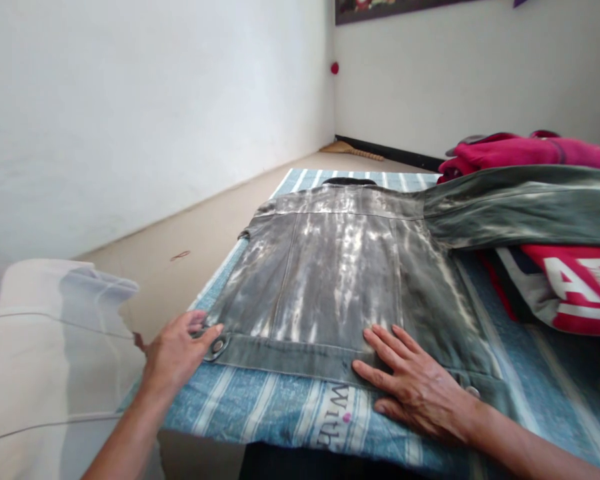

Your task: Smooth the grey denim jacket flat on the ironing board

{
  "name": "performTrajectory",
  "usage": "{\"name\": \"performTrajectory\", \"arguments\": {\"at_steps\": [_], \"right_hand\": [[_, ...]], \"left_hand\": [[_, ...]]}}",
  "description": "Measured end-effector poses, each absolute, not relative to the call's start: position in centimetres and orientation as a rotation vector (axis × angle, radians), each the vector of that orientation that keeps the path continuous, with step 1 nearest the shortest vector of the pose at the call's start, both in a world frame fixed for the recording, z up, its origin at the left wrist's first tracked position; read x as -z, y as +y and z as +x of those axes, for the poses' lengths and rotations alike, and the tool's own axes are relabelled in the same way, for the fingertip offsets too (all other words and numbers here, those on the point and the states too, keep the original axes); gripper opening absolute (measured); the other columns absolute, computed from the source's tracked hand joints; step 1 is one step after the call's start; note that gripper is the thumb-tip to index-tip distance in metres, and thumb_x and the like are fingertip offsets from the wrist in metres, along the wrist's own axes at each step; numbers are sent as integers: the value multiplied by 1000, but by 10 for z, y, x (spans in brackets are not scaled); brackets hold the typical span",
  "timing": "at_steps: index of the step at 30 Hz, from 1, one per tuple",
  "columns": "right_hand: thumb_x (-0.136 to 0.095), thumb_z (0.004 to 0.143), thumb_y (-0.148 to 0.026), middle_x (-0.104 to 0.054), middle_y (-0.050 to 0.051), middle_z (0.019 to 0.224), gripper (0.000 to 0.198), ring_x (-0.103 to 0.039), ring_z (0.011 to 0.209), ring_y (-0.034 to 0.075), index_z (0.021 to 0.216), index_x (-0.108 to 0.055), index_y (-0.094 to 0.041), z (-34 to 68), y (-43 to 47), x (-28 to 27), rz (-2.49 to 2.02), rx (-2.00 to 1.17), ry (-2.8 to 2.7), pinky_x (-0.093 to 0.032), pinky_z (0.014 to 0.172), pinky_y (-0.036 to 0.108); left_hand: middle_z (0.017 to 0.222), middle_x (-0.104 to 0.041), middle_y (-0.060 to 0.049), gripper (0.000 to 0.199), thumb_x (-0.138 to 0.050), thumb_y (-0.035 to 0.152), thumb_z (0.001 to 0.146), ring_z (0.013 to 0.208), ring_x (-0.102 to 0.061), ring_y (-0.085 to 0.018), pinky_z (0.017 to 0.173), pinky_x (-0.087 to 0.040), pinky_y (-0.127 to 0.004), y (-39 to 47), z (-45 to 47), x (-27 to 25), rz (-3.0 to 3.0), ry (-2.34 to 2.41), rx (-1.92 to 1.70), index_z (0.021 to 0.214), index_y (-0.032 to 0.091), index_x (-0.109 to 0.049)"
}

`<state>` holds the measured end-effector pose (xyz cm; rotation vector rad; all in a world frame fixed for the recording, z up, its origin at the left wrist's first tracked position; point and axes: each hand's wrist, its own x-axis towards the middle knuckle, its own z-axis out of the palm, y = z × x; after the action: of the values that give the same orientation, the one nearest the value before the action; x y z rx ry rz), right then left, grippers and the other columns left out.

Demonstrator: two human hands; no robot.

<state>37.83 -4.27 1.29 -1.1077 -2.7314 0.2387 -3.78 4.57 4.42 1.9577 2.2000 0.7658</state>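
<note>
A grey-green denim jacket (330,280) with whitish faded streaks lies back side up on a blue striped cloth (240,403). Its hem band runs along the near side, with a metal button (219,345) at the left corner. My left hand (177,350) is closed at that corner, thumb and fingers at the jacket's edge; part of the fingertips is hidden. Spread flat, my right hand (415,387) rests on the hem's right part, fingers apart and palm down. The right sleeve (525,207) stretches out over folded clothes, while the left sleeve is hidden from view.
To the right lie a folded red garment with white letters (590,287) and a pink garment (540,153). A pale, sheer-looking covered bundle (45,360) stands at the left. White walls (155,100) close off the left and back; a broom (350,149) lies in the corner.
</note>
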Motion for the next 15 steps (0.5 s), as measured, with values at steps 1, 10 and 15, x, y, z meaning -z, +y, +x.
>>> {"name": "performTrajectory", "arguments": {"at_steps": [1, 10, 15], "right_hand": [[-53, 95, -51, -34, 13, 154, 55, -30, 142, 35, 146, -41, -34, 378, -43, -13, -1110, -240, -2724, -28, 112, 57], [-61, 92, -39, -37, 15, 152, 51, -34, 140, 34, 141, -47, -32, 378, -46, -11, -1148, -244, -2688, -30, 111, 59], [-60, 93, -33, -45, 16, 146, 38, -37, 139, 30, 129, -56, -25, 378, -49, -6, -1142, -180, -2599, -32, 111, 56]], "left_hand": [[89, -67, -12, 30, -56, 49, 76, 90, -67, -36, 83, -55, -53, 38, -29, -47, 2100, 2230, -769, 87, 21, -62], [116, -62, -12, 20, -58, 12, 87, 108, -60, -24, 93, -53, -35, -28, 107, -50, 2724, 1180, -790, 105, 16, -61], [115, -63, -12, 28, -65, 7, 78, 105, -60, -26, 90, -55, -40, -23, 125, -41, 2638, 1087, -662, 104, 16, -62]]}}
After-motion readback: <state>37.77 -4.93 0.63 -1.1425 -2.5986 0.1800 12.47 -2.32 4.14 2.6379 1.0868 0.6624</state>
